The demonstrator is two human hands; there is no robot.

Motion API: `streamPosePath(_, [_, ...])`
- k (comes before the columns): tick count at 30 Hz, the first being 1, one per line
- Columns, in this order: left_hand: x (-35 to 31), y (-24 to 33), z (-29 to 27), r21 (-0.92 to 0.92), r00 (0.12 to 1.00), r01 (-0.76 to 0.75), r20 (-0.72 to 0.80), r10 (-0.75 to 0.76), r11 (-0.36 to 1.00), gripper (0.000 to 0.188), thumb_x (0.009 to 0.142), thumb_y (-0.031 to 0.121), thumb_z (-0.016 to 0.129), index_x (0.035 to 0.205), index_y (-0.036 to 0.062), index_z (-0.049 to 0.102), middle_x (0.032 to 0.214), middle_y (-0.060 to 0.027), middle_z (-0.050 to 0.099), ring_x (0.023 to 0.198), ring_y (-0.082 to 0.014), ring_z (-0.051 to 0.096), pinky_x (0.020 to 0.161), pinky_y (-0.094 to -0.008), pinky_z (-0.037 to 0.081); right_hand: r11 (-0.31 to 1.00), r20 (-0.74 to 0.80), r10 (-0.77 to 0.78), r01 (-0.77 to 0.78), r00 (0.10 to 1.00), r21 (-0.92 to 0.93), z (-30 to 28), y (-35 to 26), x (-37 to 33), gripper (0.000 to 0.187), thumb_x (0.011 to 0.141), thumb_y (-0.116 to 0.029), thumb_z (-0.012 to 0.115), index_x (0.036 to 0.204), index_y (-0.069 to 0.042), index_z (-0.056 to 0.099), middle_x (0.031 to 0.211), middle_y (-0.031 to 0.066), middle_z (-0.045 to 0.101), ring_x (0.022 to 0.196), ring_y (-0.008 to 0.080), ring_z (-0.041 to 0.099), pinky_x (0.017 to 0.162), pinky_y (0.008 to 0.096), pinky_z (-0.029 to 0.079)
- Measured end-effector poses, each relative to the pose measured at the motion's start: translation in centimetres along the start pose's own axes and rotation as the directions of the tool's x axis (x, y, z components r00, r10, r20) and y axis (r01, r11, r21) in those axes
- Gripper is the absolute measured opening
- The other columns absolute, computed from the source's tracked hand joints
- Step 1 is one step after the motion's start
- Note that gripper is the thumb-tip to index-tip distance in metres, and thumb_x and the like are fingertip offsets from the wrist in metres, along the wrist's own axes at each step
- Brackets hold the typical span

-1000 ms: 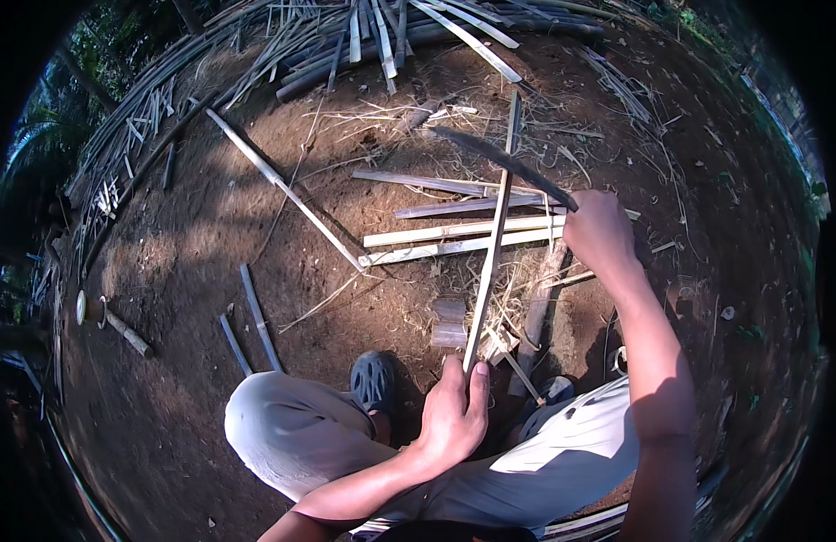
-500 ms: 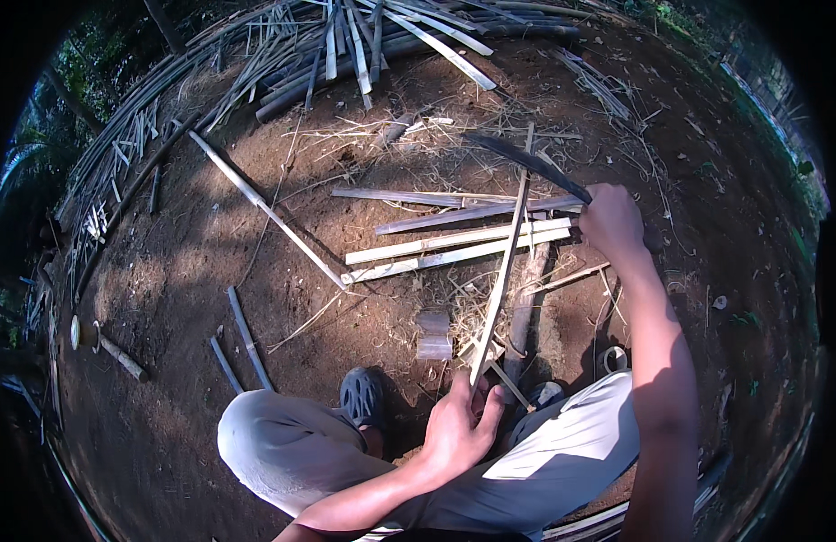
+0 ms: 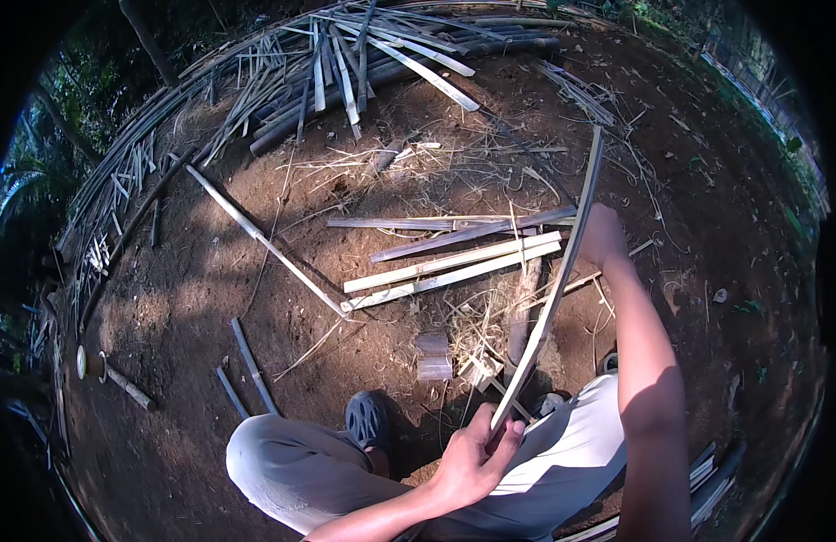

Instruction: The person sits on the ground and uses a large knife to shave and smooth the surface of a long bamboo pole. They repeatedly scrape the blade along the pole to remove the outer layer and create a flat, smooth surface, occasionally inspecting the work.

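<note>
My left hand (image 3: 472, 461) grips the lower end of a long split bamboo strip (image 3: 562, 271) between thumb and fingers, above my right knee. The strip slants up and away to the right, its upper end free. My right hand (image 3: 604, 237) is closed on a machete, partly hidden behind the strip. Its thin dark blade (image 3: 537, 166), seen almost edge-on, points away and to the left. Beyond my hands, pale split bamboo lengths (image 3: 454, 264) and darker ones (image 3: 472, 233) lie on the soil. A short log (image 3: 523, 312) lies beneath the strip, beside curled shavings (image 3: 472, 330).
A large pile of bamboo (image 3: 346, 77) spreads across the far left. One long thin pole (image 3: 255, 231) lies on the ground at left, with two short strips (image 3: 251, 361) nearer me. My shoe (image 3: 367, 418) stands beside two small brownish pieces (image 3: 433, 357).
The strip's upper end has swung right, and it now passes in front of my right hand. The machete blade has turned from broadside to nearly edge-on. My left hand has shifted slightly right and nearer.
</note>
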State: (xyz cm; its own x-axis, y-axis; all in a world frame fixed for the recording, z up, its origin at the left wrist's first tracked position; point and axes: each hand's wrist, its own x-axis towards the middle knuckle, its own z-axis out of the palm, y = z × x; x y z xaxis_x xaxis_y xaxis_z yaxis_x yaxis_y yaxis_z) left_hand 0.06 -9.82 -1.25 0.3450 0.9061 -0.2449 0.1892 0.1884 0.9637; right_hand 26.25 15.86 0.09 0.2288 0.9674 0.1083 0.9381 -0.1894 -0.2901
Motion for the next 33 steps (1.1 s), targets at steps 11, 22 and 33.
streamPosePath(11, [2.2, -1.4, -6.2, -0.576, 0.995, 0.100, 0.033, -0.099, 0.811, 0.035, 0.106, 0.038, 0.037, 0.108, 0.0057, 0.052, 0.090, -0.0078, 0.061, 0.058, -0.0113, 0.055, 0.053, -0.0252, 0.045, 0.913, 0.132, 0.041, -0.091, 0.990, 0.398, 1.3, -3.1, -3.2, 0.042, 0.086, -0.036, 0.067, 0.072, 0.003, 0.062, 0.062, 0.0147, 0.061, 0.059, 0.0268, 0.060, 0.058, 0.0391, 0.044])
streamPosePath(22, [1.7, -1.3, -6.5, -0.564, 0.971, 0.154, -0.065, -0.230, 0.811, 0.025, 0.102, 0.033, 0.053, 0.094, 0.0088, 0.053, 0.058, 0.0056, 0.043, 0.042, -0.0046, 0.036, 0.038, -0.0229, 0.027, 0.706, 0.026, -0.706, 0.701, 0.707, 0.101, 1.1, -10.5, -13.3, 0.004, 0.073, -0.007, 0.058, 0.076, -0.006, 0.061, 0.064, 0.0150, 0.064, 0.064, 0.0358, 0.067, 0.061, 0.0483, 0.053])
streamPosePath(33, [2.3, -1.6, -5.8, -0.586, 0.972, 0.152, -0.057, -0.227, 0.796, 0.034, 0.101, 0.039, 0.054, 0.084, 0.0099, 0.048, 0.056, 0.0087, 0.037, 0.042, -0.0028, 0.031, 0.039, -0.0225, 0.024, 0.615, -0.203, -0.773, 0.789, 0.601, -0.008, 3.4, -10.2, -11.2, 0.008, 0.073, -0.006, 0.056, 0.065, -0.005, 0.057, 0.059, 0.0142, 0.063, 0.057, 0.0320, 0.067, 0.057, 0.0442, 0.054])
